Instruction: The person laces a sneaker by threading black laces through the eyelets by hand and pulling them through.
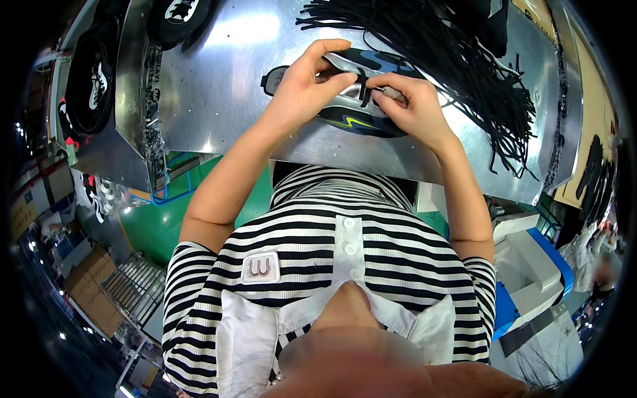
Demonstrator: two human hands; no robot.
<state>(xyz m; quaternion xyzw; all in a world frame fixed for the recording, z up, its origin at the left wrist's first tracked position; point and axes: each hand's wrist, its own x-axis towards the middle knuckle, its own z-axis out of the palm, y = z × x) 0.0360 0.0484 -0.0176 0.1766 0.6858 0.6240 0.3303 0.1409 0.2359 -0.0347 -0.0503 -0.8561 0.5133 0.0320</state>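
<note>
A grey and dark blue shoe (pixel 361 124) with a yellow-green mark lies on the metal table in front of me, its tongue end (pixel 273 81) toward the left. My left hand (pixel 300 87) grips the shoe's opening edge between thumb and fingers. A black shoelace (pixel 364 94) crosses the middle of the shoe. At its right side my right hand (pixel 417 107) is closed in a pinch at the lace. Something beige-grey, like a finger wrap, shows among the right fingers. The fingertips partly hide the lace's end.
A large bundle of black shoelaces (pixel 464 73) spreads over the right of the metal table (pixel 219 106). Black shoes (pixel 178 18) with white laces stand at the far left, and another black shoe (pixel 96 83) sits beyond the table's left rim. A blue and white machine (pixel 531 265) is at my right.
</note>
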